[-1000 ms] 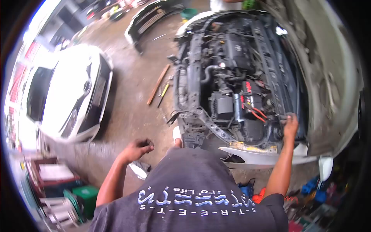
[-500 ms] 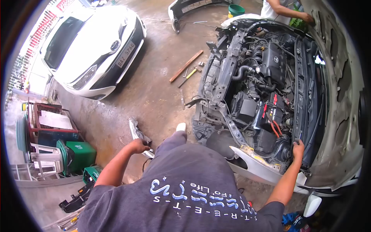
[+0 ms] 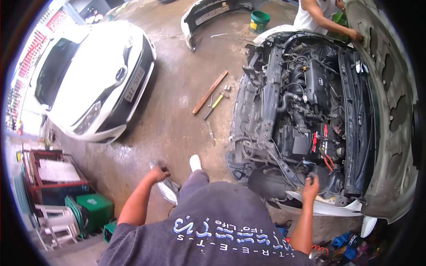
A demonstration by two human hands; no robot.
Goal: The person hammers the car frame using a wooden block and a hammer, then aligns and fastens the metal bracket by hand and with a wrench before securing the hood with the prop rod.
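Note:
My left hand [image 3: 158,174] hangs at the left of my body with fingers loosely curled and a little apart; nothing shows in it. Below it on the ground lies a headlight-like part [image 3: 167,191], partly covered by the hand in this view. My right hand [image 3: 312,182] is over the near fender edge of the open engine bay [image 3: 306,119], its fingers pinched together. Something slim and small seems to stick up from them, too blurred to name. Close by are the car battery [image 3: 326,141] with orange cables and a black box [image 3: 295,141].
Another person's arm [image 3: 330,24] reaches to the raised hood [image 3: 390,115]. On the floor lie a hammer [image 3: 216,102], a wooden bar [image 3: 210,92] and a removed bumper [image 3: 206,20]. A green bucket [image 3: 260,21], white car [image 3: 93,80] and green bin [image 3: 94,212] stand around.
My right hand has moved left and nearer to me, from the back of the engine bay to the fender side. My left hand has moved slightly left. The whole view has shifted.

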